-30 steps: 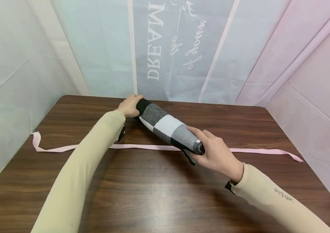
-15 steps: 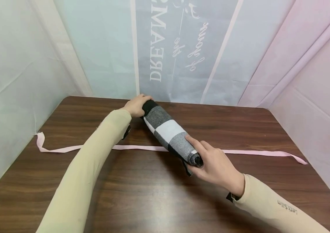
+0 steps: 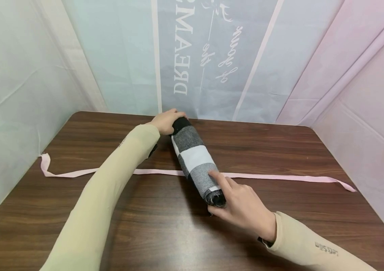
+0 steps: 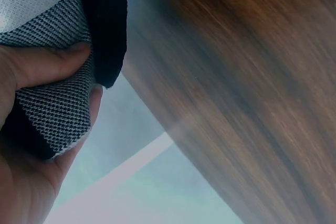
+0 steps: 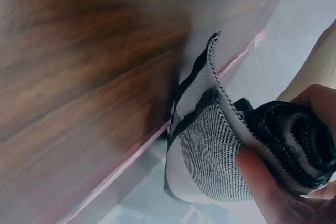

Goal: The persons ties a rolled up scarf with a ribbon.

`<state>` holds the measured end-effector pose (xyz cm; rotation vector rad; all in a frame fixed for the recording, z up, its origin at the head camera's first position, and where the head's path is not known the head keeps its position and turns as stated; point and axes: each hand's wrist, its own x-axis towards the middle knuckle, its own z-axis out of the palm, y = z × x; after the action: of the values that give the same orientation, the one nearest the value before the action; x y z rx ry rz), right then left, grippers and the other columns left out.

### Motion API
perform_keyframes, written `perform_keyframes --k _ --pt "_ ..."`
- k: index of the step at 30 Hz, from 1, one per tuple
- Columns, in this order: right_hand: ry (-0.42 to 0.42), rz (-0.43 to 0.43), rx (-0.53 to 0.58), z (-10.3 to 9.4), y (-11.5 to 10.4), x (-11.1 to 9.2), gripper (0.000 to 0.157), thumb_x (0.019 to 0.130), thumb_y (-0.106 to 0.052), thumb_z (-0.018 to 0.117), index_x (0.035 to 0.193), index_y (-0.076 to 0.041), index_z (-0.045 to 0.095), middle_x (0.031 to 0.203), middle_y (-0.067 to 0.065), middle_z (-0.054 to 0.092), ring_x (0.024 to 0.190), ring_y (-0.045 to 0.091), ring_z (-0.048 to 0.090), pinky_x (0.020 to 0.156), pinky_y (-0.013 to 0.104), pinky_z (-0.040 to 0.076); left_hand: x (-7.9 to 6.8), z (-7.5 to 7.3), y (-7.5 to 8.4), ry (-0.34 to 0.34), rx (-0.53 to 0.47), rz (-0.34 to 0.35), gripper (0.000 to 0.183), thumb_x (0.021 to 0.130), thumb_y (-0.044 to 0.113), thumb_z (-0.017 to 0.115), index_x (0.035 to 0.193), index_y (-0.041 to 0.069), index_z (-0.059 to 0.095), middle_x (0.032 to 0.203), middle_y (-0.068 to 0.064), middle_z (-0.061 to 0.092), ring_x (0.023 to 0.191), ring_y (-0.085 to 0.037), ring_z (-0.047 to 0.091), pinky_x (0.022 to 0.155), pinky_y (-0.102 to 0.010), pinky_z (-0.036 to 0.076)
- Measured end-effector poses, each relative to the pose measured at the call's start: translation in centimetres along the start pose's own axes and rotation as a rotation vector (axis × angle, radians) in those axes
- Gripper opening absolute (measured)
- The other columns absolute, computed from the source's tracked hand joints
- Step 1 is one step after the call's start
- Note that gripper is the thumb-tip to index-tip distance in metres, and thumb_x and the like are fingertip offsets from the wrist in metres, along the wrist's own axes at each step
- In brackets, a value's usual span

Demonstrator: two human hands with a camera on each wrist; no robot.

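A rolled-up checked cloth (image 3: 196, 156) in black, grey and white slants across the middle of the table. At its far end my left hand (image 3: 165, 122) grips the roll; in the left wrist view the thumb (image 4: 50, 65) lies over the knit fabric with fingers beneath. My right hand (image 3: 244, 207) holds the near end, index finger along the top and thumb below. The right wrist view shows the spiral layers (image 5: 296, 140) at this end and a loose flap (image 5: 202, 135) hanging from the roll toward the table. Whether the roll touches the table I cannot tell.
A pink ribbon (image 3: 273, 177) runs across the brown wooden table (image 3: 158, 233) from left to right, passing behind or under the roll. A pale blue curtain with printed lettering (image 3: 181, 52) stands behind the far edge, and light sheets flank both sides.
The roll has swung to a steeper slant. Its near end came toward the person and slightly left with my right hand, while my left hand shifted right with the far end.
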<state>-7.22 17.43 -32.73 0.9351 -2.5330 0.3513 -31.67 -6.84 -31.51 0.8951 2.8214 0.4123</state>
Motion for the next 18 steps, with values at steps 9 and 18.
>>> perform_keyframes --k 9,18 --pt "0.027 -0.019 -0.010 0.6 -1.0 0.0 0.081 0.059 -0.035 0.084 0.125 -0.008 0.046 0.077 0.001 0.061 0.049 0.011 0.056 0.042 0.028 0.043 0.7 0.4 0.8 -0.025 0.041 0.022 0.065 0.085 -0.008 0.050 0.141 0.025 0.044 0.140 -0.012 0.041 0.125 -0.033 0.046 0.095 -0.045 0.043" --pt "0.051 -0.057 -0.014 1.5 -1.5 0.0 0.078 0.059 -0.035 0.084 0.122 -0.006 0.047 0.073 0.000 0.061 0.050 0.010 0.058 0.041 0.027 0.043 1.5 0.7 1.4 -0.011 0.116 0.043 0.064 0.086 -0.006 0.051 0.139 0.030 0.045 0.135 -0.010 0.044 0.123 -0.031 0.048 0.095 -0.047 0.045"
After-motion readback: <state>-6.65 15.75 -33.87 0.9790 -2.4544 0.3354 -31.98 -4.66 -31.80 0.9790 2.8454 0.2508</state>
